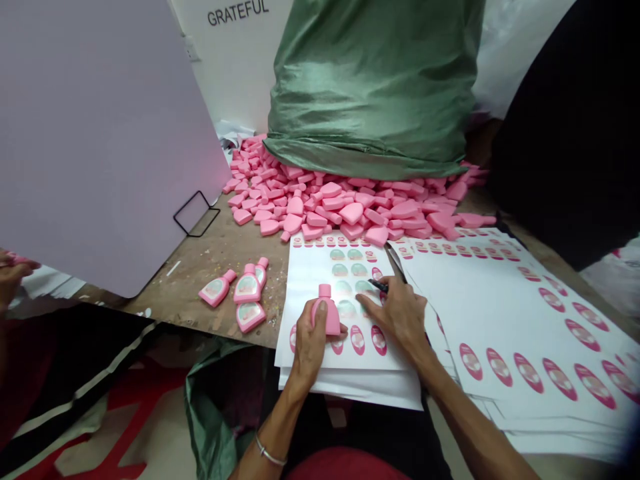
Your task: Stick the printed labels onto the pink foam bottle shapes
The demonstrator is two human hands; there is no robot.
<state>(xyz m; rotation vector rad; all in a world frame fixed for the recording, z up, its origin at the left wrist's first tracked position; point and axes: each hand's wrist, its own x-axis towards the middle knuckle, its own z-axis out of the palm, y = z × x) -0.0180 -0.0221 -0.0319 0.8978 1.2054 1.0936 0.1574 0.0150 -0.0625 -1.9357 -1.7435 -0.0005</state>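
Going by the sticker sheet (311, 270) right in front of the person: the left hand (311, 333) is over its lower left part, holding a pink bottle (326, 319) roughly upright, cap end away from the person. Thumb's across the front, fingers wrapped behind, so it's a proper snug hold. No label that I can see on the side facing up.

The right hand (395, 310) is over the sheet's right side. Its fingers are partly curled around a slim black tool (379, 285), can't tell what kind, and one finger stretches out towards the pale green oval stickers (347, 309). Can't tell if it's actually touching one.

Left of the sheet there are four labelled bottles (247, 287) lying on the wooden table (193, 267), three bunched together and one just beside them. Beyond the sheet is a big heap of pink bottles (351, 212) with a shiny green sack (375, 87) over the back of it. More printed sheets (450, 287) spread out to the right.
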